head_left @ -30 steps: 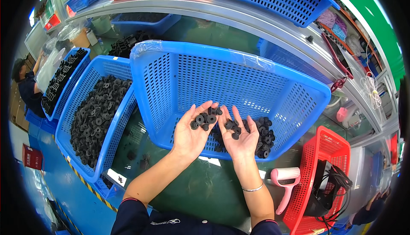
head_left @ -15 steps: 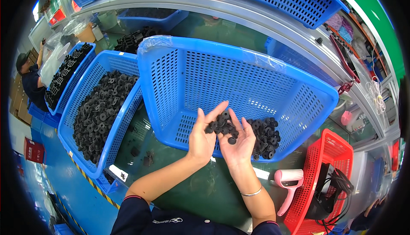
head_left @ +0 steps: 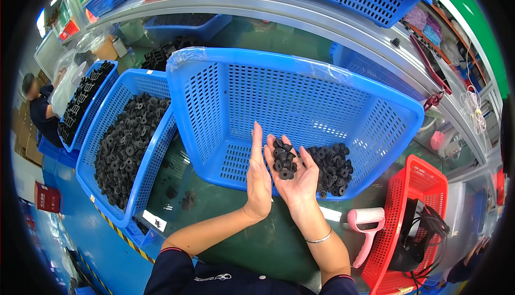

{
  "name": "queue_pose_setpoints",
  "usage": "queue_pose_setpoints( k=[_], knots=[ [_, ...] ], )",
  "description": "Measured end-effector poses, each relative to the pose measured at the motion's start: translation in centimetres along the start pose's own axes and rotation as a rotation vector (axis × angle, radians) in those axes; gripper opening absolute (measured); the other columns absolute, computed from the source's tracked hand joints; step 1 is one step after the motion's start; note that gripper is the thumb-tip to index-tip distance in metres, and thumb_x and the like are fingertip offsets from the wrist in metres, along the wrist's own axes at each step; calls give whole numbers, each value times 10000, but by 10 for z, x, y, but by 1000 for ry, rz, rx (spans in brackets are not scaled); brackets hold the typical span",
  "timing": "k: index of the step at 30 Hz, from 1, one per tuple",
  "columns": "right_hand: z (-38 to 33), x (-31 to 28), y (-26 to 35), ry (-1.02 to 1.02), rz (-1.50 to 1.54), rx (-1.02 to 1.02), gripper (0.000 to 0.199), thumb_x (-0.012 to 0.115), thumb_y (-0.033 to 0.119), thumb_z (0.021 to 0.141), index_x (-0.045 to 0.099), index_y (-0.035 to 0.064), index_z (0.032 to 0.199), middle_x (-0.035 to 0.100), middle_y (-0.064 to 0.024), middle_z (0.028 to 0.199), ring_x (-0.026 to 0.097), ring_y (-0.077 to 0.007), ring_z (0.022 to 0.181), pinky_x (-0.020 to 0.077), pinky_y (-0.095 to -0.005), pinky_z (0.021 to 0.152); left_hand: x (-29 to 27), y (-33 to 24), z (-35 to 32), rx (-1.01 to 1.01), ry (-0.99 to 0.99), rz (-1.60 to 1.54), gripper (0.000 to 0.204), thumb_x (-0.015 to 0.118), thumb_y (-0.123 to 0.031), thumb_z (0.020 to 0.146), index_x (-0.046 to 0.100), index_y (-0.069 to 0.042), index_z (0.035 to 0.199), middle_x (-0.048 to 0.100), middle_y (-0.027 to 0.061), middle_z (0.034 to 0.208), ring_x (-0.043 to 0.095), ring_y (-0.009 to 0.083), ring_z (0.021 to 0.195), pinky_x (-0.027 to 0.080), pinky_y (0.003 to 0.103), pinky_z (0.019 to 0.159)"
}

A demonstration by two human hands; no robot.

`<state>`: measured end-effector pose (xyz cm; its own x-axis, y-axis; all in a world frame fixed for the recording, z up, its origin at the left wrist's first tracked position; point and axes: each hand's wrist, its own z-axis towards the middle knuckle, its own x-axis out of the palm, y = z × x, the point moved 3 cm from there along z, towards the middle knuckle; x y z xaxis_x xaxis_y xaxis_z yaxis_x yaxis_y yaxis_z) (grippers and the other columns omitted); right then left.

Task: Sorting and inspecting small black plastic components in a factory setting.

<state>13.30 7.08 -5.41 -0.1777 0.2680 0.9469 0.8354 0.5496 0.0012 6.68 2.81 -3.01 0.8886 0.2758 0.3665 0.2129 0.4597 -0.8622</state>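
1. Far left of the large blue basket, a co-worker stands partly cut off by the dark lens rim; below, a red box bears pale writing, bent and small.
2. Immediately left of the large blue basket, a smaller blue basket holds a heap of dark parts. By its lower corner, a white patch with small dark marks may be a label.
3. Over the near rim of the large blue basket, the left hand is flat and unclenched, fingers straight, seen edge-on; its palm is mostly hidden.
4. Just right of it, also over that near rim, the right hand is cupped palm-up, loosely cradling several black ringed pieces on its fingers. They overlap too much to count.
5. Inside the large blue basket, toward its near right corner, lies a pile of similar pieces, partly covered by the right hand.
6. Below the large blue basket, the wearer's dark shirt is cut by the lower edge and shows a pale logo.
7. Right of and below the large blue basket, a pink-handled tool lies beside a red basket containing tangled black cables; lettering on its rim is too small to make out.
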Motion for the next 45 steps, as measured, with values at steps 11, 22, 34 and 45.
queue_pose_setpoints(
  k=[11, 22, 34, 45],
  knots=[
    [-21, 24, -9, 328, -1846, -1106, 123, 588, 112, 831, 685, 47, 790, 657, -60, 954, 581, -241, 999, 274, -484, 1025, -2, 39, 0, -884, -36, -1286, 287, 402, -287, 965, 509, -56, 1098, 527, 37, 1090, 418, 162, 1177, 318, 318, 1069],
    [-15, 40, 62, 63, -1839, -963, 236, 578, 136, 892, 646, -88, 864, 655, -191, 887, 630, -284, 786, 480, -352, 720, -24, 27, 6, -1042, -178, -1225, 377, 348, -269, 987, 473, -70, 1282, 464, 156, 1320, 413, 290, 1268, 328, 487, 1071],
    [-8, 4, 29, 388, -2722, -692, 729, 777, 481, 619, 582, 6, 1137, 518, -197, 1148, 489, -357, 1037, 423, -447, 848, -47, -13, 0, -895, -153, -1350, 440, 310, -258, 997, 336, -66, 1392, 305, 178, 1449, 301, 322, 1343, 249, 502, 1111],
    [10, -18, 9, 403, -2830, -953, 286, 643, 296, 823, 567, 41, 926, 535, -154, 914, 587, -291, 758, 503, -391, 607, -120, -127, 4, -547, -380, -1061, 440, 419, -203, 954, 387, 17, 1334, 402, 260, 1357, 372, 380, 1285, 300, 513, 1088]
  ],
)
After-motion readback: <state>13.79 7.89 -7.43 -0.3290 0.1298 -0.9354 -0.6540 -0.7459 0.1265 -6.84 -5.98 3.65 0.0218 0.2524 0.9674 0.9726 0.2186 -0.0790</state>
